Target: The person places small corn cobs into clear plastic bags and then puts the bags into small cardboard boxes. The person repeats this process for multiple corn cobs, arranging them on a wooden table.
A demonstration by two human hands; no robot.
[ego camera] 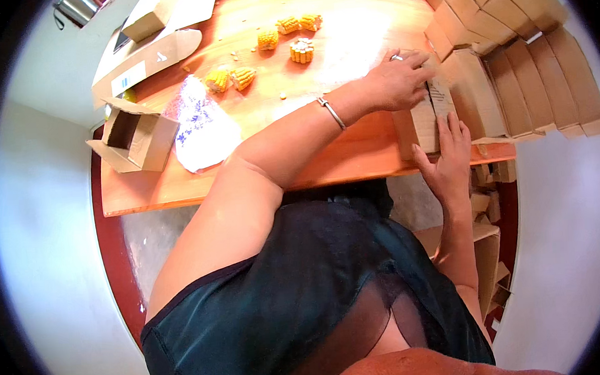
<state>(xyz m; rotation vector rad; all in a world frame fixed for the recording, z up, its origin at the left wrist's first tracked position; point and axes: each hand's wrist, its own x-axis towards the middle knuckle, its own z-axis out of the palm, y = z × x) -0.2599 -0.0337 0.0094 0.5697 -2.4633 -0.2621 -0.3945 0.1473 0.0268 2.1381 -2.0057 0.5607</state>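
A small closed cardboard box (423, 125) lies at the right side of the wooden table, with a dark seam and printed marks on its top. My left hand (401, 83), wearing a ring, reaches across and grips its far part with bent fingers. At the near right corner, my right hand (448, 154) holds the same box, thumb on the near end and fingers along the right side. Part of the box is hidden under the left hand.
Stacked cardboard boxes (523, 84) stand close on the right. Corn cob pieces (301, 51) and loose kernels lie on the wooden table (318, 156). To the left are an open carton (145, 139), a printed plastic bag (200, 126) and a larger cardboard piece (156, 57).
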